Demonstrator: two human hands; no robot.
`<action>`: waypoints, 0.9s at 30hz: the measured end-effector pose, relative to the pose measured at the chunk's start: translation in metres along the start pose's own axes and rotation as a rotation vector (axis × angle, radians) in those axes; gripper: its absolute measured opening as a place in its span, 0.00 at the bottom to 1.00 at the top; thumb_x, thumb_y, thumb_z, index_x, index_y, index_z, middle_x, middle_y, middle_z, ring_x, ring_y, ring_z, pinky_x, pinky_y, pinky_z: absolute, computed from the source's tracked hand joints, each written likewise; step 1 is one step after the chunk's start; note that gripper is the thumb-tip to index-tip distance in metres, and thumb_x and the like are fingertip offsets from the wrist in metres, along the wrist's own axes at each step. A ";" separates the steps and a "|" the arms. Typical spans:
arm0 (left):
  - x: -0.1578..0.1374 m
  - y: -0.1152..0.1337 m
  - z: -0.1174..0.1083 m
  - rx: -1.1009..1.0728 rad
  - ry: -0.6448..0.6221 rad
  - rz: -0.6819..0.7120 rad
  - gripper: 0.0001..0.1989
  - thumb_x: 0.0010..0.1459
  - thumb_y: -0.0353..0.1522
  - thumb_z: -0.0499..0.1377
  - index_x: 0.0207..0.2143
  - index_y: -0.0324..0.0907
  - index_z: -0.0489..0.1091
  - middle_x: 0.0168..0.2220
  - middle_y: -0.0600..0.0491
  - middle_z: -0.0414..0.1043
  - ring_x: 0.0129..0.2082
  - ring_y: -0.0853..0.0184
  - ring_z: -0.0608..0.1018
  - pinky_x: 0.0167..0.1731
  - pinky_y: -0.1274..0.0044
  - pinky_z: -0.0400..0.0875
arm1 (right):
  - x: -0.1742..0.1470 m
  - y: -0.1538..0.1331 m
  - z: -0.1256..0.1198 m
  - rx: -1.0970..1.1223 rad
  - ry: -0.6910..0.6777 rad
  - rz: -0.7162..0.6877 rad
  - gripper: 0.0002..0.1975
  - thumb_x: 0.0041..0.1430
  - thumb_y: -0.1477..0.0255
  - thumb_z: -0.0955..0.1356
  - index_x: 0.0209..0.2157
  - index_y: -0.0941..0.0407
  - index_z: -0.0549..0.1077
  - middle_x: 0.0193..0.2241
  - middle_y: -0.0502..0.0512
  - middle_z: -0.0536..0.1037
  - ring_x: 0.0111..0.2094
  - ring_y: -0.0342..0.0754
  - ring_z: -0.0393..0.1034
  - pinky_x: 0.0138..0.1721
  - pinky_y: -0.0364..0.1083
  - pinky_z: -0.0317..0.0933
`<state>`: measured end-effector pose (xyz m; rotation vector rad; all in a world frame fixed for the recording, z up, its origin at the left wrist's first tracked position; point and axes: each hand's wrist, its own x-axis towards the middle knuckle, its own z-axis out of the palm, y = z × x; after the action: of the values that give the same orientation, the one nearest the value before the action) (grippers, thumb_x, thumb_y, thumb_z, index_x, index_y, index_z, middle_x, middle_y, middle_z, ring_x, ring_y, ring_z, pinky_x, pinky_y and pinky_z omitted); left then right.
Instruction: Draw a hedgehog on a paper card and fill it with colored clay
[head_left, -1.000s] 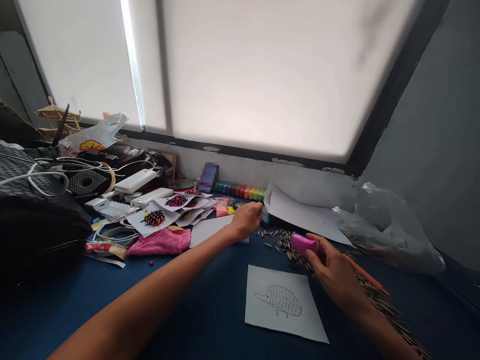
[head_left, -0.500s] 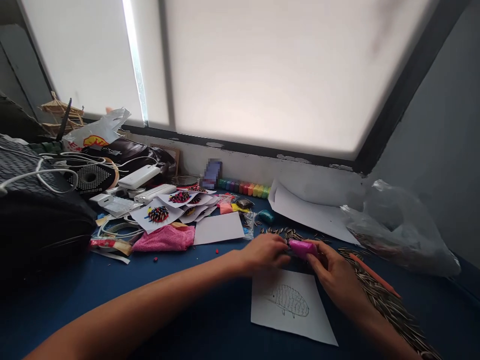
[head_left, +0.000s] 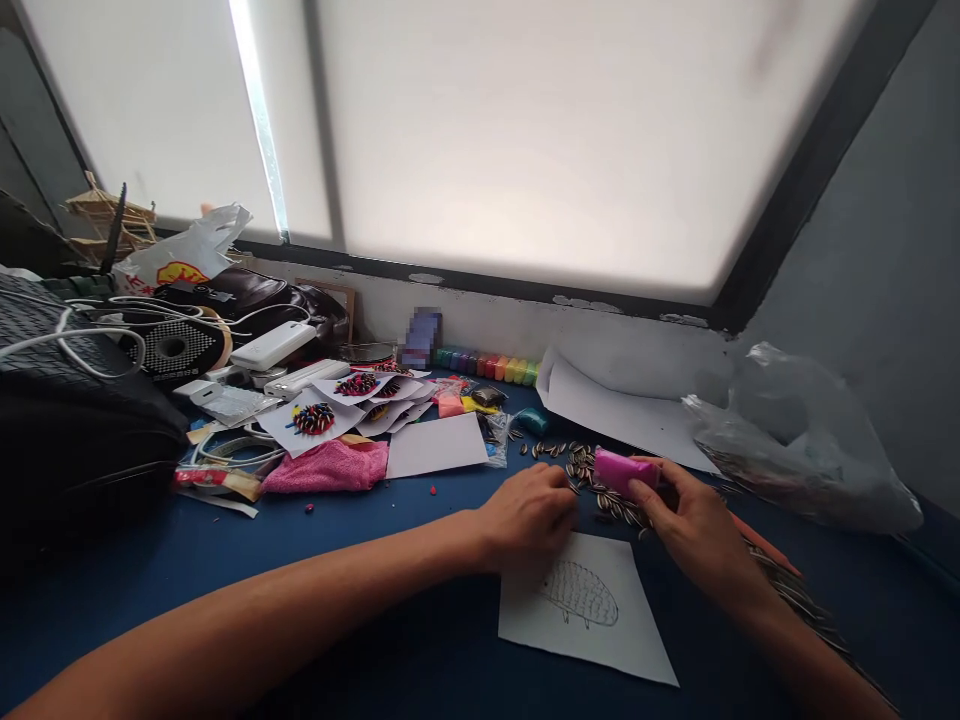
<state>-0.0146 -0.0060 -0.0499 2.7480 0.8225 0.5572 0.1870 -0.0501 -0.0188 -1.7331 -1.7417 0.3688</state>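
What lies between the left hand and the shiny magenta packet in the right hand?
In the head view, loose, dark striped seeds lie on the blue tabletop between the left hand and the shiny magenta packet.

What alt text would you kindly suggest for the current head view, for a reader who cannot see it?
A person's right hand holds a bright pink packet near scattered striped seeds on a blue table, while the left hand hides part of a white sheet with a line drawing. Colourful packets form a row farther back.
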 end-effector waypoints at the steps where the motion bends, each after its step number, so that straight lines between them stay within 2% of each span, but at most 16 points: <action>1: 0.003 -0.003 -0.001 0.013 -0.003 -0.021 0.12 0.63 0.29 0.51 0.36 0.38 0.74 0.40 0.46 0.71 0.41 0.62 0.73 0.44 0.71 0.70 | 0.000 -0.001 -0.002 0.010 -0.053 -0.006 0.19 0.56 0.56 0.61 0.40 0.54 0.74 0.28 0.54 0.79 0.28 0.53 0.73 0.27 0.48 0.65; 4: 0.011 -0.015 0.002 -0.016 0.005 -0.035 0.11 0.60 0.25 0.51 0.37 0.37 0.74 0.39 0.46 0.71 0.41 0.62 0.73 0.43 0.71 0.70 | 0.000 -0.002 -0.006 -0.002 -0.159 -0.012 0.15 0.51 0.58 0.66 0.33 0.53 0.76 0.27 0.52 0.80 0.28 0.51 0.74 0.26 0.46 0.64; 7: 0.019 -0.026 0.008 -0.056 0.027 -0.021 0.11 0.60 0.24 0.52 0.41 0.38 0.73 0.43 0.47 0.72 0.44 0.64 0.73 0.46 0.73 0.70 | -0.001 -0.001 -0.005 -0.071 -0.104 0.020 0.15 0.51 0.60 0.66 0.35 0.54 0.76 0.27 0.55 0.80 0.27 0.53 0.73 0.25 0.47 0.60; 9: 0.021 -0.030 0.009 -0.075 0.065 -0.033 0.15 0.60 0.22 0.52 0.46 0.38 0.72 0.49 0.47 0.71 0.49 0.64 0.72 0.51 0.73 0.68 | -0.002 0.001 -0.003 -0.104 -0.050 0.038 0.17 0.53 0.60 0.65 0.39 0.55 0.76 0.26 0.56 0.79 0.26 0.53 0.72 0.25 0.48 0.58; 11: 0.021 -0.031 0.009 -0.083 0.100 -0.053 0.17 0.60 0.21 0.51 0.48 0.37 0.71 0.51 0.46 0.71 0.50 0.63 0.72 0.51 0.72 0.67 | -0.002 0.002 -0.001 -0.111 -0.012 0.043 0.20 0.54 0.60 0.63 0.42 0.56 0.75 0.26 0.56 0.78 0.25 0.53 0.71 0.26 0.49 0.58; 14: 0.014 -0.025 0.006 -0.089 0.089 -0.044 0.12 0.62 0.28 0.54 0.44 0.36 0.74 0.42 0.46 0.74 0.45 0.62 0.74 0.47 0.71 0.69 | -0.002 0.002 -0.001 -0.089 0.018 0.031 0.21 0.55 0.59 0.62 0.45 0.56 0.74 0.28 0.55 0.78 0.27 0.53 0.71 0.29 0.49 0.60; 15: 0.010 -0.022 0.005 -0.090 0.064 -0.015 0.12 0.62 0.33 0.56 0.44 0.37 0.74 0.42 0.45 0.74 0.45 0.61 0.74 0.48 0.70 0.69 | -0.001 0.002 -0.001 -0.078 0.021 0.028 0.21 0.54 0.59 0.62 0.45 0.56 0.74 0.28 0.55 0.78 0.28 0.53 0.72 0.29 0.49 0.61; 16: 0.007 -0.019 0.005 -0.079 0.028 0.041 0.17 0.62 0.39 0.57 0.48 0.37 0.73 0.46 0.43 0.73 0.48 0.58 0.74 0.49 0.68 0.68 | -0.001 0.002 -0.001 -0.066 0.022 0.028 0.21 0.55 0.59 0.62 0.45 0.56 0.74 0.28 0.55 0.79 0.28 0.53 0.72 0.30 0.49 0.61; 17: 0.004 -0.015 0.006 -0.060 -0.002 0.100 0.23 0.61 0.43 0.57 0.53 0.36 0.70 0.52 0.41 0.70 0.53 0.55 0.71 0.53 0.65 0.65 | 0.000 0.002 -0.001 -0.056 0.022 0.029 0.22 0.54 0.59 0.62 0.45 0.56 0.74 0.28 0.56 0.79 0.28 0.53 0.72 0.30 0.50 0.62; 19: -0.001 -0.010 0.008 -0.039 -0.091 0.191 0.32 0.63 0.48 0.51 0.61 0.35 0.61 0.63 0.37 0.57 0.64 0.49 0.59 0.61 0.59 0.53 | 0.000 0.001 -0.001 -0.036 0.018 0.031 0.22 0.54 0.59 0.62 0.45 0.57 0.74 0.29 0.56 0.79 0.28 0.53 0.72 0.30 0.50 0.63; 21: -0.003 -0.006 0.010 -0.048 -0.177 0.215 0.36 0.66 0.50 0.45 0.65 0.32 0.54 0.67 0.35 0.46 0.68 0.48 0.49 0.64 0.57 0.44 | 0.000 0.000 0.000 -0.023 0.012 0.030 0.23 0.54 0.59 0.62 0.46 0.57 0.74 0.30 0.56 0.80 0.29 0.53 0.73 0.30 0.50 0.64; 22: -0.004 -0.005 0.010 -0.059 -0.205 0.213 0.36 0.66 0.49 0.44 0.66 0.31 0.52 0.68 0.35 0.44 0.68 0.48 0.47 0.64 0.57 0.42 | 0.000 -0.001 0.000 -0.019 0.008 0.027 0.23 0.54 0.59 0.62 0.46 0.57 0.74 0.31 0.56 0.80 0.29 0.53 0.73 0.31 0.50 0.64; 25: -0.001 -0.008 0.010 -0.120 -0.201 0.248 0.35 0.64 0.49 0.49 0.64 0.32 0.56 0.66 0.34 0.49 0.67 0.47 0.52 0.63 0.58 0.45 | -0.002 -0.003 0.003 -0.019 -0.006 0.022 0.21 0.54 0.59 0.62 0.44 0.56 0.75 0.32 0.56 0.80 0.31 0.53 0.74 0.33 0.50 0.64; 27: 0.004 -0.013 0.007 -0.266 -0.156 0.231 0.29 0.63 0.47 0.52 0.57 0.35 0.66 0.61 0.38 0.62 0.61 0.50 0.64 0.59 0.62 0.56 | -0.003 -0.004 0.005 -0.021 -0.014 0.023 0.21 0.54 0.59 0.63 0.43 0.56 0.75 0.32 0.57 0.80 0.32 0.54 0.74 0.34 0.51 0.64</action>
<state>-0.0150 0.0057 -0.0589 2.6120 0.3676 0.4488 0.1811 -0.0523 -0.0208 -1.7704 -1.7433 0.3751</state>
